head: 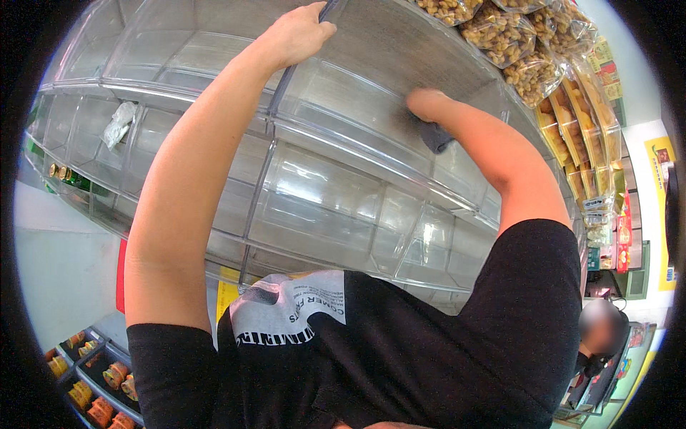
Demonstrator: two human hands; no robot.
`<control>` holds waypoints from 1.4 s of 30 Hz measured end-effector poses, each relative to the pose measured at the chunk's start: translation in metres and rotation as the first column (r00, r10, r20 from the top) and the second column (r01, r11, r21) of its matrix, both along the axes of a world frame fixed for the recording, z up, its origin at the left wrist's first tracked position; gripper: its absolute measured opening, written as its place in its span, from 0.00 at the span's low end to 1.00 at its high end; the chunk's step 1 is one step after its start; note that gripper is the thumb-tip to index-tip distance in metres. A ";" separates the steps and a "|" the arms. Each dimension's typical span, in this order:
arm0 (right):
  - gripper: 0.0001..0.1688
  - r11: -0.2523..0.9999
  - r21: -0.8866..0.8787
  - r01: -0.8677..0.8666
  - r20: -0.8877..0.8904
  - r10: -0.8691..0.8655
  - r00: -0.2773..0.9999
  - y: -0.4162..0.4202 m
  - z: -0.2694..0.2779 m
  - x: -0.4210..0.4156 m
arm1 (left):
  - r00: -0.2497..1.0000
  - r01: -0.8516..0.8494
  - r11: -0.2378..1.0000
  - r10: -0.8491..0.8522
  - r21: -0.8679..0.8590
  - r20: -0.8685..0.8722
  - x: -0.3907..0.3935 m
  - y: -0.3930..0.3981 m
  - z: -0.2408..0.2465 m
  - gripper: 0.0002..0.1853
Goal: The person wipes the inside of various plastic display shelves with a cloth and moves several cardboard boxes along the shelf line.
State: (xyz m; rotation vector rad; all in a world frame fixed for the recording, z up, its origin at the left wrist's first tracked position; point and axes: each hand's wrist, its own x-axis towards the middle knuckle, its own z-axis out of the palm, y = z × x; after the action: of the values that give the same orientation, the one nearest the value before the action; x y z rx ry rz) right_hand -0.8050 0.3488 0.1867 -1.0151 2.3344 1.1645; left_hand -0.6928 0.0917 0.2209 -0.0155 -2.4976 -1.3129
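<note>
My left hand (297, 36) is up at the top of the view, its fingers curled around a dark upright (278, 91) of a shelf rack. Blurred by motion, my right hand (427, 104) holds a dark grey cloth (437, 138) against the inside of an upper shelf bin. Part of the cloth hangs below the hand, and the fingers are hard to make out. Clear plastic bins (321, 185) fill the rack in tiers, with rims and dividers that reflect light.
Bagged brown snacks (498, 32) and packs in trays (579, 118) line the right side. A crumpled white bag (120, 123) lies in a left bin, above gold-capped bottles (67, 174). Small cups (102, 410) sit in crates at lower left. Another person (600, 332) is at right.
</note>
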 end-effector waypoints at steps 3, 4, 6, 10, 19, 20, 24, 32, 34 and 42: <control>0.12 0.992 0.124 -0.005 -0.009 0.006 1.000 0.004 0.004 -0.013 | 0.994 -0.026 0.995 0.016 -0.098 -0.105 -0.010 -0.002 -0.009 0.26; 0.13 0.994 -0.085 0.066 -0.061 -0.071 0.996 -0.011 0.019 0.008 | 0.998 -0.022 0.998 0.019 -0.055 -0.053 -0.007 -0.002 -0.008 0.26; 0.13 0.996 -0.062 0.061 -0.084 -0.066 0.994 -0.009 0.011 0.006 | 0.999 -0.021 0.999 0.020 0.026 0.040 0.002 -0.002 0.001 0.26; 0.13 0.998 -0.022 0.051 -0.063 -0.052 0.997 0.009 -0.005 -0.002 | 0.996 -0.019 1.000 0.017 0.021 0.087 0.007 0.003 0.006 0.26; 0.14 0.939 0.340 -0.045 0.245 -0.042 0.969 0.000 -0.010 0.012 | 1.000 -0.003 1.000 0.003 -0.023 -0.013 0.000 -0.002 -0.001 0.26; 0.13 0.947 0.317 -0.056 0.272 -0.034 0.962 0.003 -0.011 0.018 | 1.000 0.007 1.000 -0.007 -0.012 0.010 0.002 -0.002 0.001 0.26; 0.16 0.963 0.135 0.233 0.614 -0.266 0.743 0.033 -0.004 0.039 | 0.999 0.003 1.000 -0.003 -0.002 0.053 0.001 0.003 0.005 0.26; 0.19 0.809 -0.496 0.316 0.311 -0.175 0.934 0.027 0.061 0.016 | 0.999 -0.033 0.998 0.033 -0.050 -0.001 -0.002 -0.005 -0.003 0.26; 0.20 0.828 -0.521 0.207 0.020 -0.231 0.973 0.027 0.048 -0.001 | 1.000 -0.005 0.999 0.006 -0.046 0.021 0.000 -0.004 0.002 0.27; 0.21 0.599 -0.708 0.374 0.106 -0.433 0.895 -0.014 -0.030 0.061 | 0.997 0.019 0.999 -0.016 -0.042 0.074 0.001 0.003 0.006 0.25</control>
State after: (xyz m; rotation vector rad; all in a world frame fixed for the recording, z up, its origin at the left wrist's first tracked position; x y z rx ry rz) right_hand -0.7440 0.3347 0.1565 -0.5508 2.9389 0.0712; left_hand -0.6922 0.0949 0.2269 0.0012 -2.5925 -1.2890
